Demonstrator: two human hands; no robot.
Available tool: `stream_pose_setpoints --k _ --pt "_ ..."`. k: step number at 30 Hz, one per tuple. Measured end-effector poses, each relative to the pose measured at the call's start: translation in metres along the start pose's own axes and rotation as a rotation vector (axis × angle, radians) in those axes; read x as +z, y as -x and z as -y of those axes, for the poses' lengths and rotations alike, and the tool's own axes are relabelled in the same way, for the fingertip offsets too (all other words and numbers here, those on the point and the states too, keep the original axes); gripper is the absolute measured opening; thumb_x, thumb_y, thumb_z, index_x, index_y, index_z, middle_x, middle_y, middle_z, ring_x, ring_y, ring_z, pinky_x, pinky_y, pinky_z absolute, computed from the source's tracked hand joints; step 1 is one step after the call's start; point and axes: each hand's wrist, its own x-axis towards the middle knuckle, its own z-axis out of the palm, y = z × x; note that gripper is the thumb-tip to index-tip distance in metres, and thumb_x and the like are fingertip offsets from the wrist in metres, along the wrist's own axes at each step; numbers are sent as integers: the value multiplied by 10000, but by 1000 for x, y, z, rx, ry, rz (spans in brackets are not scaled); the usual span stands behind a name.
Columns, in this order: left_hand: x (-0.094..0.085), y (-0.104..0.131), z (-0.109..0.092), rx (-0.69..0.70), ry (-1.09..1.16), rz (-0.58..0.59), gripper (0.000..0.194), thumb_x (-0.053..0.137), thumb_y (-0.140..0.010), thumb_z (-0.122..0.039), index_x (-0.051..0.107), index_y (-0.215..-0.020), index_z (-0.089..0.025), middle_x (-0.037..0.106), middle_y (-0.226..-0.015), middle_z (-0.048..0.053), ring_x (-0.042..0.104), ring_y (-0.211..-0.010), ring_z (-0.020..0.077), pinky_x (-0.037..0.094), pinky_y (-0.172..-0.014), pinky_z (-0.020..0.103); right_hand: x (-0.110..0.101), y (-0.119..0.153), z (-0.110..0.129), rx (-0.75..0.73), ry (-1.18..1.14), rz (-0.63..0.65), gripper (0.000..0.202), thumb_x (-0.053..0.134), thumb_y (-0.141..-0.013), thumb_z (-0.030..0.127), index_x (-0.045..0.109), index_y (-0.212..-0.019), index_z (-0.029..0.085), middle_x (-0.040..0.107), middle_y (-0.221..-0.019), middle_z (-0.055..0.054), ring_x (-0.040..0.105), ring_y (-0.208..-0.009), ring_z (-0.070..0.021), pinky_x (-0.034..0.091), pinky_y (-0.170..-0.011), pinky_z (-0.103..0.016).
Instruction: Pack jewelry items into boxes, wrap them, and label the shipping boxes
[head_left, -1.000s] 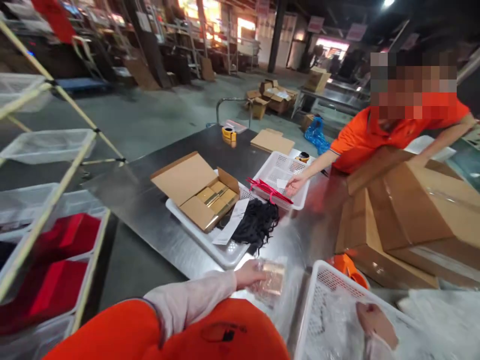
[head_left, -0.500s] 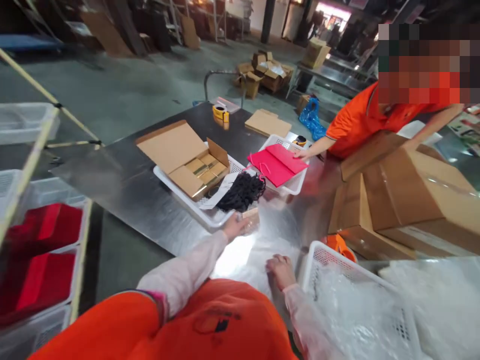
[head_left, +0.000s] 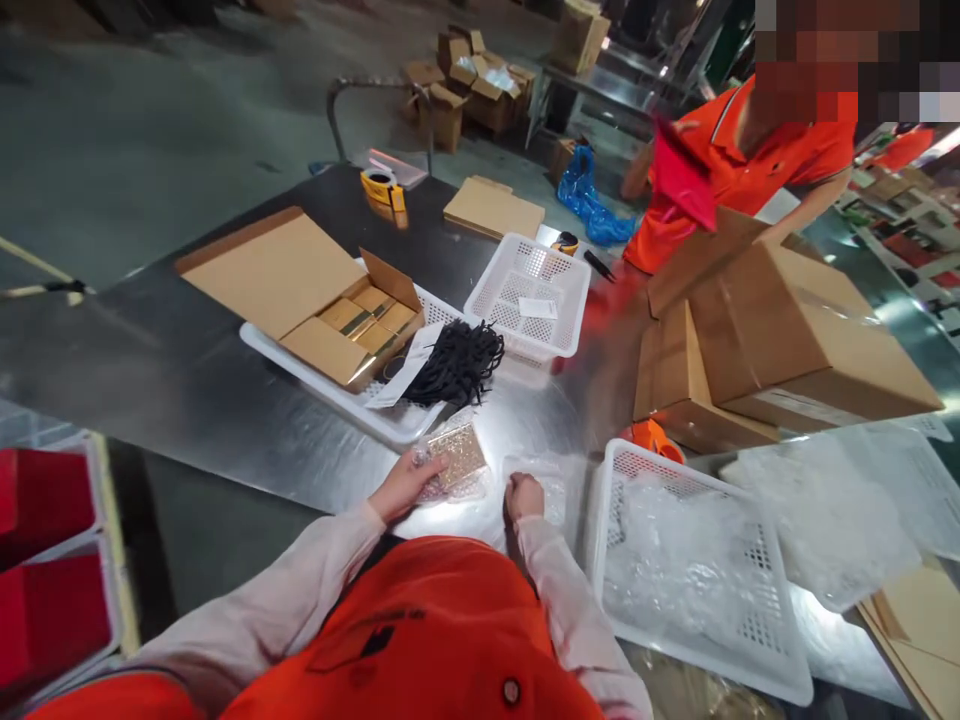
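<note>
My left hand [head_left: 409, 482] grips a small brown box in bubble wrap [head_left: 459, 458] above the metal table. To its right, my right hand [head_left: 523, 497] has its fingers curled together at a clear plastic bag [head_left: 553, 485]; how much of the bag is between them is hard to see. Beyond my left hand, black cords [head_left: 459, 362] and a white paper strip [head_left: 409, 368] lie beside an open carton [head_left: 300, 290] holding small brown boxes, on a white tray [head_left: 330, 405]. A basket [head_left: 600, 600] of clear plastic bags [head_left: 675, 560] stands right of my right hand.
Across the metal table [head_left: 180, 400], a person in orange [head_left: 787, 150] holds a red item [head_left: 681, 175]. A white basket [head_left: 487, 300] holds a label. Large cartons [head_left: 795, 320] stand at right; flat cardboard [head_left: 491, 208] and yellow tape [head_left: 384, 190] lie at the back.
The red item has left the white basket and is now up in the other person's hand. My left hand has the wrapped box raised; my right fingers have curled in. The view has shifted right.
</note>
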Motion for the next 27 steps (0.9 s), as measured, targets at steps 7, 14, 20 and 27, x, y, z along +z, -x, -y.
stream_pose_setpoints --k 7,14,20,27 --pt "-6 -4 -6 -27 -81 -7 638 896 -521 -412 618 -1003 -100 714 -869 81 668 -683 188 569 -586 291 10 8 -24 -8 -146 -43 255 569 -826 283 745 -962 158 750 -797 -40 681 -761 -190 533 -709 -274" --pt "7 -7 -8 -54 -101 21 666 896 -516 -437 610 -1028 -120 719 -903 89 681 -715 210 583 -597 323 -19 24 -36 -107 22 -26 320 486 -850 91 726 -1051 160 728 -1032 -104 645 -990 -207 484 -897 -313" --pt "12 -7 -10 -75 -115 55 636 898 -515 -429 622 -998 -119 731 -918 115 694 -742 222 578 -634 320 -35 47 -53 -220 255 164 301 583 -730 -3 720 -933 171 686 -1110 -126 567 -1109 -244 433 -916 -333" --pt "13 -7 -9 -81 -153 78 631 892 -526 -421 628 -1016 -124 727 -936 103 694 -762 212 573 -674 321 -24 49 -50 -147 232 162 301 475 -910 150 696 -1110 195 709 -1090 -121 595 -1058 -225 416 -889 -313"
